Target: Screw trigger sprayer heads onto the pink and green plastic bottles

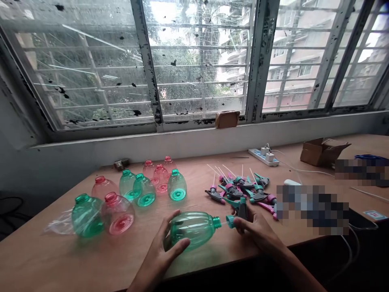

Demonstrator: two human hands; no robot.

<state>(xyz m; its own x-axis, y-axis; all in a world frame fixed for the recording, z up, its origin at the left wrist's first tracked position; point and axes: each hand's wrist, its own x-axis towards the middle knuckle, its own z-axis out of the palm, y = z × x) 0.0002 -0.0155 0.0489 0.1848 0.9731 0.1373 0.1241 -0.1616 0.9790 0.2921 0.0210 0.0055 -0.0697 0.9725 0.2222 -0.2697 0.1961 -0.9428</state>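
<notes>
Green bottle (194, 230) is tipped on its side near the front edge of the wooden table (48, 263), with its open mouth facing the right hand (257, 228). I can't tell if its belly touches the wood. The left hand (165, 248) is curved around the round bottom end, with the thumb on the near side and the fingers on the far side. The right hand pinches a gray and teal spray head (242, 209) by its teal ring, thumb in front. The ring is just beside the bottle's mouth, with a small gap between them. A thin, pale tube (224, 223) runs across that gap to the mouth.

Past the right hand is a messy pile of spray heads (234, 190), gray with pink or teal parts. Many of their white tubes poke up.

On the left, more bottles stand upright with open tops. Four are green, like the big one (86, 217) near the front, and five are pink, like the one (118, 213) beside it. A crinkly clear plastic bag (60, 222) lies by the front green one.

At the back, a white power strip (258, 156) holds plugs, and a brown cardboard box (316, 153) sits to its right. Behind the table is a big window (197, 73) with bars. Some things on the right are too blurry to name.
</notes>
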